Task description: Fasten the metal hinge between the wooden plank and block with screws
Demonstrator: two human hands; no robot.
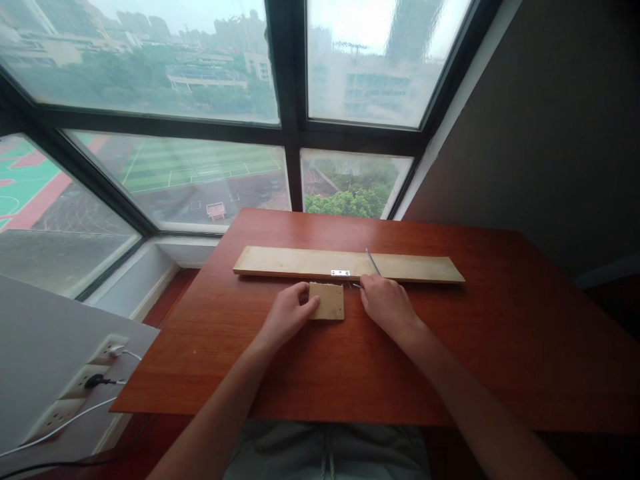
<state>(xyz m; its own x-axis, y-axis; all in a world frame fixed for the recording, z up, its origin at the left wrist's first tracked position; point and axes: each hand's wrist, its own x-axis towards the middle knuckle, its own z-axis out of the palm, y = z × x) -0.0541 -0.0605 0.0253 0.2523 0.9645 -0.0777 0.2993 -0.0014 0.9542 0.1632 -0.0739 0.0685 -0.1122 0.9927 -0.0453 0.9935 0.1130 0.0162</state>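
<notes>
My left hand (293, 308) pinches a small tan rectangular piece, which looks like cardboard (326, 303), at its left edge. Small dark holes show near the piece's right side, and its top edge looks rough. My right hand (387, 300) is closed just right of it, by a thin grey metal rod (372, 261) that slants up over the board. A small pointed metal tip (355, 286) sticks out left of these fingers; whether it belongs to the rod is hidden. Behind both hands lies a long pale wooden board (290, 260), with a small silver metal plate (341, 273) on its front edge.
The reddish-brown table (210, 360) carries the board. Large windows (200, 167) rise beyond its far edge, and a dark wall (540, 147) stands at right. Below left, wall sockets (90, 381) hold plugs with cables running beside the table.
</notes>
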